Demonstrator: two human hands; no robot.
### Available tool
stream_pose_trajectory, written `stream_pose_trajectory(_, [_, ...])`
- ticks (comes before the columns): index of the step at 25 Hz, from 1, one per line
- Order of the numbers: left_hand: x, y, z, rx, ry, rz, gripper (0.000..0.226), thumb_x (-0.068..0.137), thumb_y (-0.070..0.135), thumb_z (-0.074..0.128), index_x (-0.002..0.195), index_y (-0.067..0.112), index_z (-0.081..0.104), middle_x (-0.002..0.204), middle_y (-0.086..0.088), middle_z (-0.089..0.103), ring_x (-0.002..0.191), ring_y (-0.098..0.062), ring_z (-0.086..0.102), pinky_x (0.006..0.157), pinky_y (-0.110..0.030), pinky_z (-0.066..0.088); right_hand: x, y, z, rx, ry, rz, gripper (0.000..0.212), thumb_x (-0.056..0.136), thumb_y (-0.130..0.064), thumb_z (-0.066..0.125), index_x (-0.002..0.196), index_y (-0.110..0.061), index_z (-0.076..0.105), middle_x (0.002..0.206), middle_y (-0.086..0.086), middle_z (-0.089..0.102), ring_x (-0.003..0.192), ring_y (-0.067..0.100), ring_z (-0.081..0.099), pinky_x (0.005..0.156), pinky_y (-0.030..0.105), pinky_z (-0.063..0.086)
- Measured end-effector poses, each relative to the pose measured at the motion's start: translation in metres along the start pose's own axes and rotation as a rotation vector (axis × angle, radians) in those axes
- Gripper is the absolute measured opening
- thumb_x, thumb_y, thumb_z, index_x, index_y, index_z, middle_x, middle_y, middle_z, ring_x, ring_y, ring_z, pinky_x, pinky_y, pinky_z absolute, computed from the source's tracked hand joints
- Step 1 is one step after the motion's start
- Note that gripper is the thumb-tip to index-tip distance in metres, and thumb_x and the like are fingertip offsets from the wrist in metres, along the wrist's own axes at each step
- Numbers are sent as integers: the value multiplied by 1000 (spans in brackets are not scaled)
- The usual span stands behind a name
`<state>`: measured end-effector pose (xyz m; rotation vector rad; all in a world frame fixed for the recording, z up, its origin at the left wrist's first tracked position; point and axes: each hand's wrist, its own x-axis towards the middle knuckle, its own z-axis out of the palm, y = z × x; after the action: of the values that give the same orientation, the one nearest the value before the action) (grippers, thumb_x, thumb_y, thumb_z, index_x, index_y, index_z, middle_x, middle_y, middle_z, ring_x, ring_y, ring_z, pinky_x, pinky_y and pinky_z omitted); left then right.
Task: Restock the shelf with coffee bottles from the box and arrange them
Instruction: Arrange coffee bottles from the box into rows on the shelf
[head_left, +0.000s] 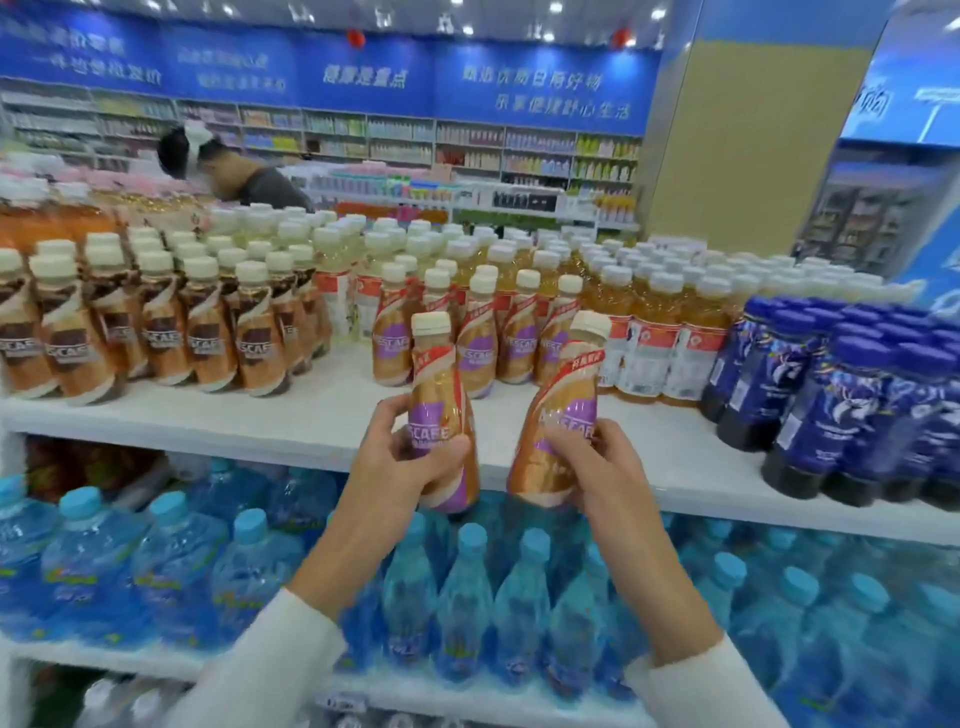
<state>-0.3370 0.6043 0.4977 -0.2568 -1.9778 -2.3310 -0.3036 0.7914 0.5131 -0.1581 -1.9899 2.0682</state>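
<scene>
My left hand (402, 460) grips a purple-and-gold coffee bottle (439, 384) with a cream cap, held upright in front of the white top shelf (322, 410). My right hand (597, 467) grips a second coffee bottle (563, 400) of the same kind, tilted a little to the right. Both bottles hang just before the shelf's front edge, apart from each other. Behind them on the shelf stands a small group of the same purple coffee bottles (488, 338). The box is out of view.
Brown coffee bottles (156, 332) fill the shelf's left. Yellow tea bottles (654, 332) stand right of the purple group, dark blue bottles (841, 410) at the far right. Blue water bottles (467, 597) pack the shelf below. A person (244, 176) bends over in the aisle behind.
</scene>
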Motion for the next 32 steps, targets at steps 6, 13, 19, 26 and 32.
stream_pose_trajectory(6, [59, -14, 32, 187, -61, 84, 62, 82, 11, 80, 131, 29, 47, 122, 6, 63, 108, -10, 64, 91, -30, 56, 55, 5, -2, -86, -20, -45, 43, 94, -30, 68, 130, -26, 46, 118, -11, 62, 101, 1, 62, 73, 18, 49])
stream_pose_trajectory(13, [71, -22, 31, 259, -82, 99, 68, 79, 18, 84, 133, 36, 47, 120, 24, 57, 102, 7, 59, 73, -9, 53, 64, 27, -6, -261, -79, -63, 49, 99, -29, 60, 140, -31, 34, 126, -19, 56, 109, -5, 55, 85, 16, 48])
stream_pose_trajectory(19, [53, -25, 19, 365, -62, 58, 82, 72, 28, 89, 143, 35, 49, 127, 17, 61, 114, -8, 60, 86, -18, 52, 48, 35, -9, -328, 15, -95, 80, 85, -39, 76, 147, -33, 26, 126, -24, 47, 109, -5, 53, 82, 8, 41])
stream_pose_trajectory(26, [57, -31, 23, 439, 21, 62, 71, 77, 28, 85, 140, 30, 54, 125, 10, 67, 105, -10, 67, 75, -11, 50, 47, 45, -2, -353, 182, -171, 53, 82, -39, 79, 122, -42, 45, 113, -28, 57, 103, -7, 59, 77, 8, 48])
stream_pose_trajectory(32, [55, -32, 29, 446, 53, 63, 68, 77, 29, 85, 138, 30, 55, 122, 10, 67, 101, -10, 68, 68, -6, 49, 50, 47, -4, -388, 191, -172, 53, 82, -39, 79, 123, -42, 45, 108, -32, 54, 99, -9, 58, 74, 6, 47])
